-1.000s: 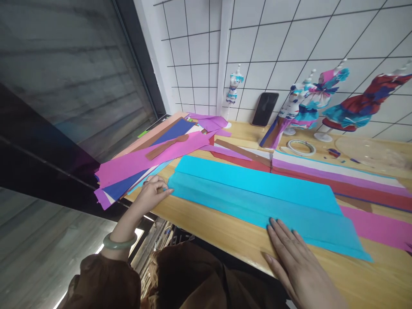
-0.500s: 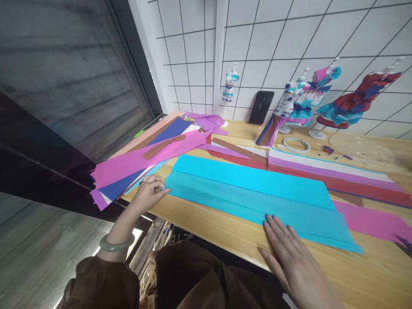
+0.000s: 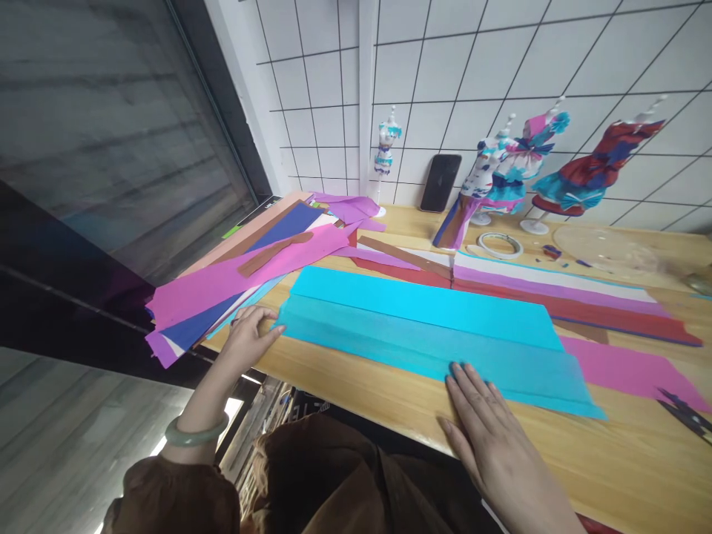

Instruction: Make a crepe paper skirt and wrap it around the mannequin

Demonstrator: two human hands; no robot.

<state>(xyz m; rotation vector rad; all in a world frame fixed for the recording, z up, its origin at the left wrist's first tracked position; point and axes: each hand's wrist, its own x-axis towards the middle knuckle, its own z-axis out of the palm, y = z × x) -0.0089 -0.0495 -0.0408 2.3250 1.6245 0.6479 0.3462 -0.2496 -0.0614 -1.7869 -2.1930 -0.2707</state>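
A long turquoise sheet of crepe paper [image 3: 423,311] lies across the wooden table, with a fold line along its length and a paler strip on the near side. At its left end, my left hand [image 3: 250,337] has its fingers curled and its thumb at the edge, gripping the near left corner. My right hand [image 3: 489,430] lies flat, palm down, fingertips on the sheet's near edge and the rest over the wood. Part of a pink sheet [image 3: 628,367] shows from beneath the turquoise one on the right.
Scissors [image 3: 687,415] lie at the right. Stacked coloured sheets [image 3: 250,271] overhang the table's left end. Behind are striped layered sheets [image 3: 561,297], a tape roll [image 3: 500,245], a phone [image 3: 440,183] against the tiled wall, and small dressed mannequins [image 3: 601,167].
The view has shifted slightly, so the table's things appear further left and more of the scissors shows. Both hands keep nearly the same places on the turquoise sheet.
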